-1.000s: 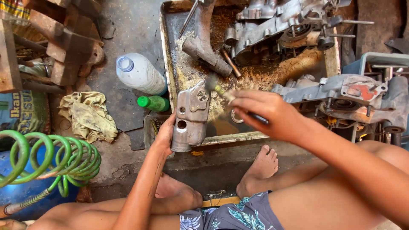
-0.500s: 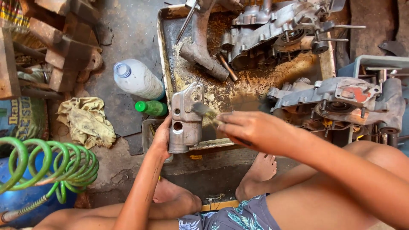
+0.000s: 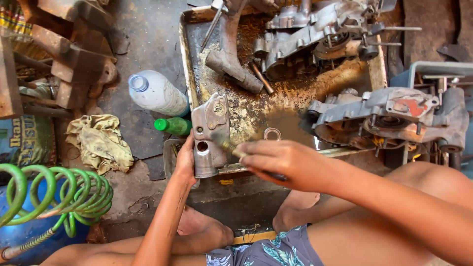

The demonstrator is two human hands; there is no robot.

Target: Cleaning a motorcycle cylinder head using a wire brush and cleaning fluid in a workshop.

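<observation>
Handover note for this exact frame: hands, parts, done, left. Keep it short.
Left hand: grips the grey metal engine cover, held upright on the near rim of the metal wash tray.
Right hand: holds a small brush, bristle end at the cover's right edge.
In the tray: dirty brown liquid, a curved metal part, an engine casing, a loose ring. Second casing to the right. Plastic bottle and rag on the floor, left.
Done: cover looks mostly clean.
Left: cannot tell; the other parts look grimy.
</observation>
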